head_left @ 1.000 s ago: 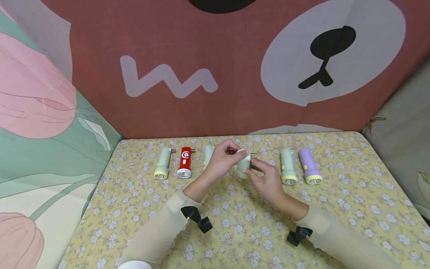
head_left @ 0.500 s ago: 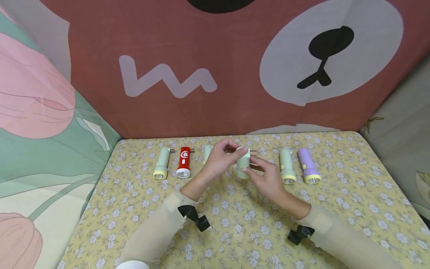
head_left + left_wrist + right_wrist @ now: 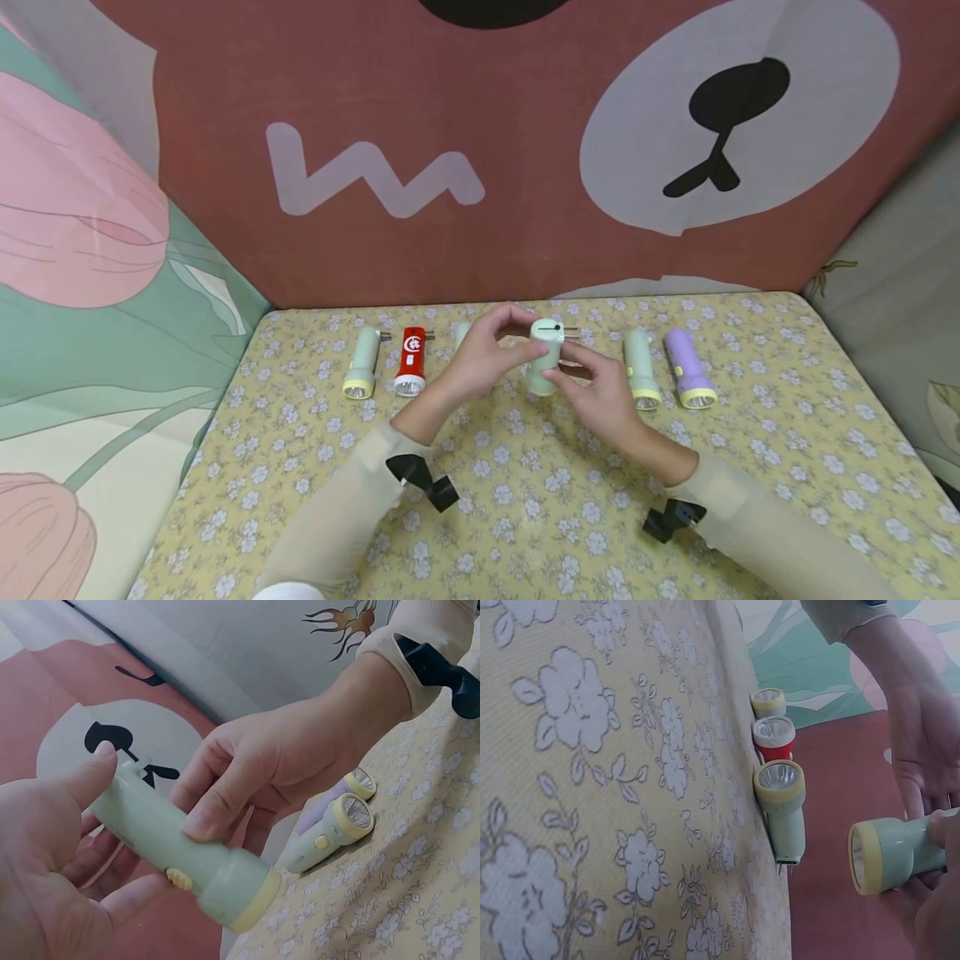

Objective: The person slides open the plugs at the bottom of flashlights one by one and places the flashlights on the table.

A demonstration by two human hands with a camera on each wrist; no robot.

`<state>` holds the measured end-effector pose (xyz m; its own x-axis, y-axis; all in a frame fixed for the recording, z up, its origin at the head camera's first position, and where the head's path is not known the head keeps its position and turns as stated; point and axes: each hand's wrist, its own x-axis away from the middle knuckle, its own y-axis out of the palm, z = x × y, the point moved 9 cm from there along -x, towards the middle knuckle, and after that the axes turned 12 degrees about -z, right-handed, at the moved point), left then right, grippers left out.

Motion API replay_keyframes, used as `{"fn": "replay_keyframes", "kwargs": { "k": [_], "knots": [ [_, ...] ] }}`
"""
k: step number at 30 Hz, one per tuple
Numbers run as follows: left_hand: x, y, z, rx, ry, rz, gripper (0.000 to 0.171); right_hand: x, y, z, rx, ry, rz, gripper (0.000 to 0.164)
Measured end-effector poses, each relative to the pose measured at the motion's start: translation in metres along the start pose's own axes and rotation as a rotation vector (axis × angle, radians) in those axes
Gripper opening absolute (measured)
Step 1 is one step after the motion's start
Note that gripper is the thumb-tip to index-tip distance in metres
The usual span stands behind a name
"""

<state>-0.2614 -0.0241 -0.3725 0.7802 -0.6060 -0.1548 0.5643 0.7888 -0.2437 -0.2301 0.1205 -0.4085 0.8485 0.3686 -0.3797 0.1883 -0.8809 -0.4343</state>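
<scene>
Both hands hold a pale green flashlight above the table, its tail up and lamp end down. My left hand has its thumb on the near side close to the tail, fingers behind. From the right, my right hand pinches the body lower down, thumb in front. At the tail a dark slot shows, and two metal prongs stick out to the right. In the left wrist view, the flashlight shows a yellow slide switch and yellow lamp rim. The lens looks unlit in the right wrist view.
Along the back of the flowered table lie a green flashlight and a red one with prongs out. Another green one is partly behind my left hand. Further right lie a green and a purple flashlight.
My left thumb has slid from the flashlight's tail down onto its side, uncovering the slotted tail end. The tail has tipped toward the camera; the left forearm has shifted slightly left.
</scene>
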Motion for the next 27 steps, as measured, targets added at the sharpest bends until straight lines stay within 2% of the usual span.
{"fn": "replay_keyframes", "kwargs": {
  "k": [10, 17, 24, 27],
  "knots": [
    [0.0018, -0.0014, 0.0009, -0.025, 0.074, -0.038, 0.034, 0.0002, -0.0023, -0.0026, 0.002, 0.019, -0.008, 0.039],
    [0.0026, -0.0029, 0.0015, -0.031, 0.12, -0.02, 0.035, -0.0001, -0.0017, -0.0052, -0.012, 0.01, -0.024, 0.039],
    [0.0018, -0.0008, -0.0014, 0.037, 0.114, -0.008, 0.037, 0.0005, -0.0014, -0.0065, -0.013, 0.015, -0.028, 0.04],
    [0.0019, -0.0008, -0.0024, 0.032, 0.105, 0.003, 0.037, 0.0008, -0.0012, -0.0072, -0.014, 0.018, -0.031, 0.041]
  ]
}}
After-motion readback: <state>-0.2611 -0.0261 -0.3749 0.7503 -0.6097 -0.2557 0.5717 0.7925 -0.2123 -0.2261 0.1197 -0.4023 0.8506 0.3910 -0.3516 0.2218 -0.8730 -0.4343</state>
